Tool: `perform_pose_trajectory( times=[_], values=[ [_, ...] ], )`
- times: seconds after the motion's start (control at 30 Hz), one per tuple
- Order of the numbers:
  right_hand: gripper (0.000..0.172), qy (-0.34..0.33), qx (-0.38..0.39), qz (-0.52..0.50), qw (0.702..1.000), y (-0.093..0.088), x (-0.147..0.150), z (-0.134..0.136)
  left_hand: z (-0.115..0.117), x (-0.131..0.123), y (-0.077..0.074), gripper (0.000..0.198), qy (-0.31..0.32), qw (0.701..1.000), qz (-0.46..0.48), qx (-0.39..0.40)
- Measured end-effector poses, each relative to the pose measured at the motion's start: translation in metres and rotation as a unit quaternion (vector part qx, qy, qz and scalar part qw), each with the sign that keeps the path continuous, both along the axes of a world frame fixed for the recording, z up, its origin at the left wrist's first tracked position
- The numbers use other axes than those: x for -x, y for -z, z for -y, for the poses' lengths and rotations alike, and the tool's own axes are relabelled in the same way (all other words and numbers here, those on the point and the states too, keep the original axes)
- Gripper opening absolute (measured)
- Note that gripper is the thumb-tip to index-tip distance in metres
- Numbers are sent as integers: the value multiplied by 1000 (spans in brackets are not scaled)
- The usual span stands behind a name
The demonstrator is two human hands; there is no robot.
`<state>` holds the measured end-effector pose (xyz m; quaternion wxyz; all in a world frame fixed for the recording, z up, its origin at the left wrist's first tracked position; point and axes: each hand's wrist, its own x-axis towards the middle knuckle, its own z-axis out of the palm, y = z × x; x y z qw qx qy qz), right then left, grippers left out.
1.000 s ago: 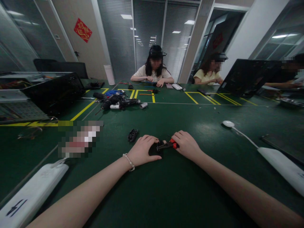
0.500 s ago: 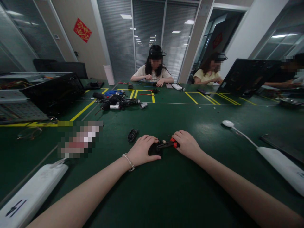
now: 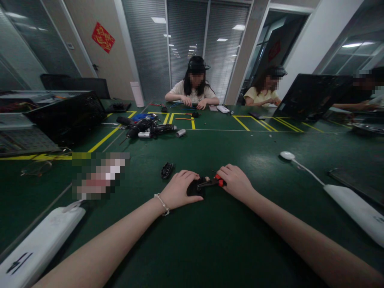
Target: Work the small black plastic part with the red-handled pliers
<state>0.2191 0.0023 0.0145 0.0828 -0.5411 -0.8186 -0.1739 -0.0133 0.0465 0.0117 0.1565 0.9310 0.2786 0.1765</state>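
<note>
My left hand (image 3: 180,189), with a beaded bracelet at the wrist, grips a small black part (image 3: 194,190) on the green table. Its thumb lies along the near side and its fingers along the far side. My right hand (image 3: 235,181) is wrapped round the red handles of a pair of pliers (image 3: 213,182). The dark jaws point left and reach the black part; what they bite on is too small to make out. A second black piece (image 3: 167,170) lies just beyond my left hand, apart from it.
Farther off lie a drill (image 3: 139,128) and tangled cables. White power banks (image 3: 45,240) flank my arms, the right one wired to a white disc (image 3: 287,155). Glasses (image 3: 37,167) and an open computer case (image 3: 64,120) are on the left. Co-workers (image 3: 193,88) sit across the table (image 3: 210,248).
My hands, the pliers and the black part hold almost the same position. Across the table, a co-worker's hands have shifted slightly.
</note>
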Motion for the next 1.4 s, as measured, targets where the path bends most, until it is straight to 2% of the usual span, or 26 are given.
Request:
perform_pose_trajectory(
  times=[1.4],
  values=[
    [18, -14, 2, 1, 1000, -1, -3, -1, 0, -1, -1, 56, 4, 1000, 5, 1]
  ],
)
